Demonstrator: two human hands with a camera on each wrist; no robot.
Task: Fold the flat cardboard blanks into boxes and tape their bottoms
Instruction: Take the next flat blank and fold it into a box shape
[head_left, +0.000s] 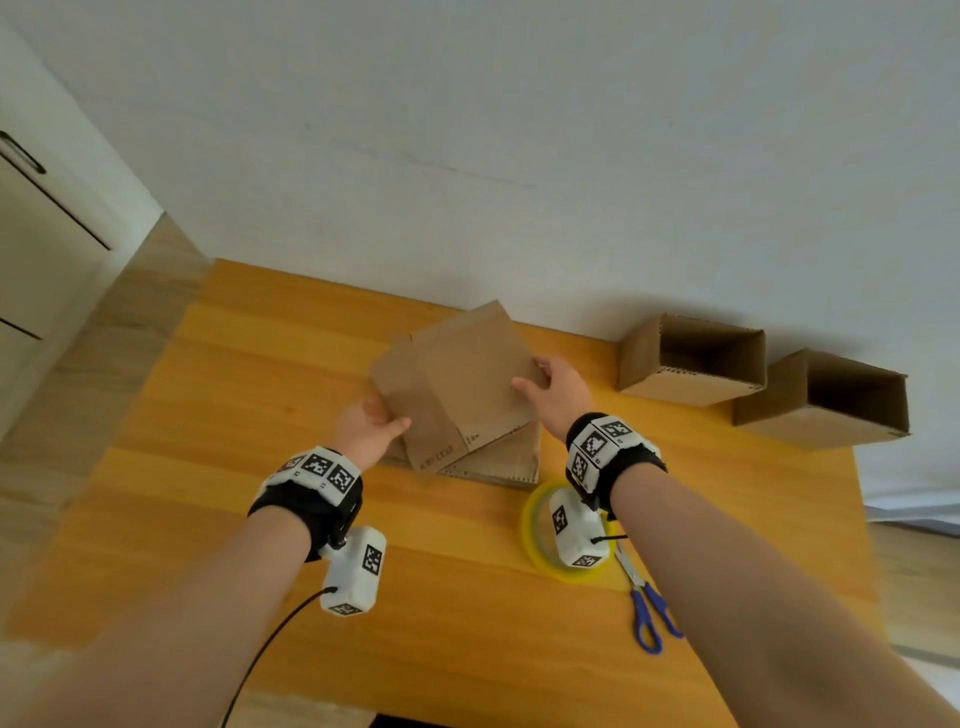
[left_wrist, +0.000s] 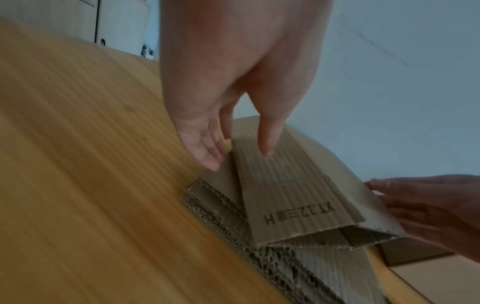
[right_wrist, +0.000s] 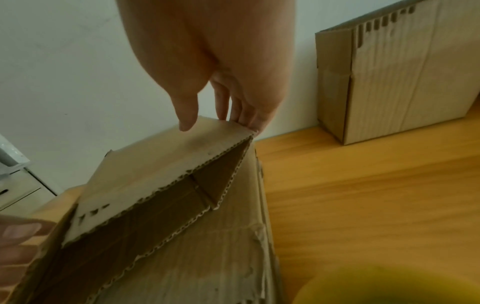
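I hold one flat cardboard blank tilted above the stack of flat blanks on the orange wooden table. My left hand pinches its near-left edge, thumb on top. My right hand pinches the far-right corner between thumb and fingers. In the right wrist view the blank gapes slightly, with its two layers parted along the near edge. Printed letters show on the blank in the left wrist view, over the stack.
Two folded boxes lie on their sides along the white wall at the back right; one box shows in the right wrist view. A yellow tape roll and blue-handled scissors lie near my right wrist. A white cabinet stands left.
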